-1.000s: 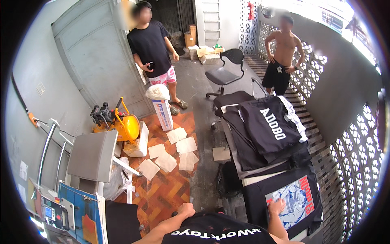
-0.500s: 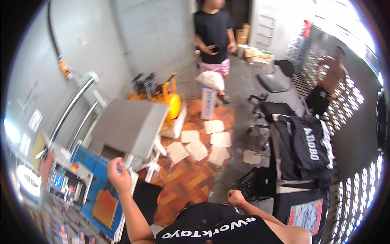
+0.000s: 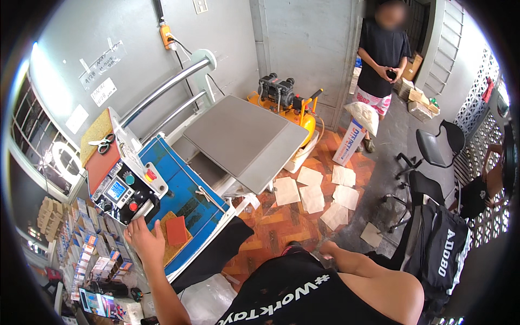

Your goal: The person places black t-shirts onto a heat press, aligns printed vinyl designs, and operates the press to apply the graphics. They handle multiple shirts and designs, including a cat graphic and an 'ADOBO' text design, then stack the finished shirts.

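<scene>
My left hand (image 3: 145,239) is open, fingers spread, just below the black front of a control box (image 3: 130,189) with a small lit screen and several buttons. It looks empty; I cannot tell if a fingertip touches the box. Beside it, a red pad (image 3: 176,231) lies on a brown sheet (image 3: 181,246) on the blue bed (image 3: 190,197) of what looks like a heat press. Black-handled scissors (image 3: 107,143) rest on top of the box. My right hand (image 3: 328,250) is close to the front of my black shirt (image 3: 295,292), its fingers mostly hidden.
A grey flat plate (image 3: 241,132) juts out beyond the blue bed. Pale square sheets (image 3: 311,198) lie scattered on the wooden floor. Further off are a yellow air compressor (image 3: 306,122), a tall carton (image 3: 349,143), a standing person (image 3: 383,59) and an office chair (image 3: 436,146).
My view has swung left, toward the machine. My left hand has come down beside the control box, its fingers spreading. My right hand is now closer to my shirt.
</scene>
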Demonstrator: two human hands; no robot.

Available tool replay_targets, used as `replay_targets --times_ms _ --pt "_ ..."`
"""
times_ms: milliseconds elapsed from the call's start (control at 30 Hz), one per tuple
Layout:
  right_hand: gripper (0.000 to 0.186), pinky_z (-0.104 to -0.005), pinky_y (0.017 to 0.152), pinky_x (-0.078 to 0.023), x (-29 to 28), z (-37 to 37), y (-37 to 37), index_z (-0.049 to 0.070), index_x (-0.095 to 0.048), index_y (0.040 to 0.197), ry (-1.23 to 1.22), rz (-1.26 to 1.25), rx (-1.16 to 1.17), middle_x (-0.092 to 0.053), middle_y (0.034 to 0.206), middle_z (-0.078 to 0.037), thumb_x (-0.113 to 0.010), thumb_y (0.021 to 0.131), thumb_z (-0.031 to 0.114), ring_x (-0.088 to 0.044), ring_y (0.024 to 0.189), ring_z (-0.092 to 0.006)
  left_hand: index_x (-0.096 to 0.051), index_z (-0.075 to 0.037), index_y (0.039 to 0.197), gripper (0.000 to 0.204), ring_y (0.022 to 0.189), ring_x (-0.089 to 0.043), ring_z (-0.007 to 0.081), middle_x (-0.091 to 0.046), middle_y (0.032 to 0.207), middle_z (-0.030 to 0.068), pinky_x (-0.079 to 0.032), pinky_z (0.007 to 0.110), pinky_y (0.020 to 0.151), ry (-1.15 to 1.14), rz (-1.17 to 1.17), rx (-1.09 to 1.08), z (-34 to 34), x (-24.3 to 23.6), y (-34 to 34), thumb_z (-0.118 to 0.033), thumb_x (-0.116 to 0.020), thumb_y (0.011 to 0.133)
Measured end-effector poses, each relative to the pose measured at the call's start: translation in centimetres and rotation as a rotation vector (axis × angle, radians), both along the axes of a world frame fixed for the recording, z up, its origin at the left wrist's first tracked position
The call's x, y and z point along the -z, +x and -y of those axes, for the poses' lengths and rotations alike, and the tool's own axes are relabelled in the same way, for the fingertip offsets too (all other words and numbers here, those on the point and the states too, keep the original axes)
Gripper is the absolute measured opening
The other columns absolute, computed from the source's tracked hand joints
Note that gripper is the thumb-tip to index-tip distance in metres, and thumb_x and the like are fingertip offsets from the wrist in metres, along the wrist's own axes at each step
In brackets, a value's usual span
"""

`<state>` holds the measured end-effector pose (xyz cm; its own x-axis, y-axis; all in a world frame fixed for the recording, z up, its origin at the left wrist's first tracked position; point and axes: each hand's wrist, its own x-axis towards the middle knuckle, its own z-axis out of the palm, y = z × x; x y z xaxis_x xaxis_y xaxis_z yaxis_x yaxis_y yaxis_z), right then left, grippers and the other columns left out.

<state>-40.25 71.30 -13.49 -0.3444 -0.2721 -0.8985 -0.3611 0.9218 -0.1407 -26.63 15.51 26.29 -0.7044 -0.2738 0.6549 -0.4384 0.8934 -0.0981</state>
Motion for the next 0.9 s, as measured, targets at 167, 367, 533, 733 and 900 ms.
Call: replay_targets --times_ms 167,367,533,733,900 --pt "0.028 -0.0433 0.063 -0.058 4.4 -1.9 -1.6 0.01 -0.073 0.071 -0.063 -0.035 0.194 -0.074 0.072 -0.01 -0.057 0.087 0.027 -0.073 0.062 -0.0239 -0.062 0.001 0.097 0.03 0.094 -0.065 0.0421 -0.069 0.099 0.0261 -0.048 0.047 0.092 0.253 0.527 -0.164 0.5 -4.1 -2.2 -0.028 -0.067 0.096" --pt "0.032 -0.0448 0.066 -0.058 4.8 0.9 -6.7 0.005 -0.074 0.078 -0.349 -0.361 -0.293 -0.074 0.079 -0.016 -0.057 0.09 0.028 -0.075 0.076 -0.0289 -0.063 0.002 0.121 0.033 0.101 -0.065 0.0479 -0.07 0.107 0.027 -0.049 0.056 0.087 0.272 0.357 -0.078 0.4 -2.6 -2.8 -0.019 -0.066 0.096" --pt "0.034 -0.0492 0.078 -0.059 4.3 -1.1 -8.0 0.003 -0.078 0.09 -0.304 -0.183 0.046 -0.075 0.091 -0.02 -0.055 0.092 0.029 -0.075 0.09 -0.0352 -0.063 0.002 0.123 0.036 0.102 -0.065 0.0476 -0.069 0.111 0.0266 -0.049 0.056 0.086 0.292 0.381 -0.122 -1.1 -2.3 -5.5 -0.019 -0.068 0.094" --pt "0.034 -0.0485 0.089 -0.056 1.5 -5.5 -11.7 0.005 -0.075 0.109 -0.223 -0.287 0.035 -0.075 0.109 -0.019 -0.053 0.095 0.026 -0.072 0.105 -0.0368 -0.062 0.002 0.127 0.04 0.103 -0.064 0.0471 -0.069 0.111 0.0274 -0.048 0.056 0.089 0.255 0.357 -0.161 -2.7 -1.9 -7.5 -0.018 -0.069 0.093" --pt "0.035 -0.0487 0.087 -0.056 0.2 -5.2 -14.6 0.008 -0.072 0.11 -0.559 -0.547 -0.036 -0.074 0.108 -0.016 -0.054 0.096 0.034 -0.071 0.101 -0.0383 -0.061 0.003 0.129 0.042 0.106 -0.063 0.0466 -0.068 0.114 0.0268 -0.047 0.056 0.092 0.304 0.348 -0.156 -5.2 -1.5 -12.5 -0.017 -0.069 0.093"
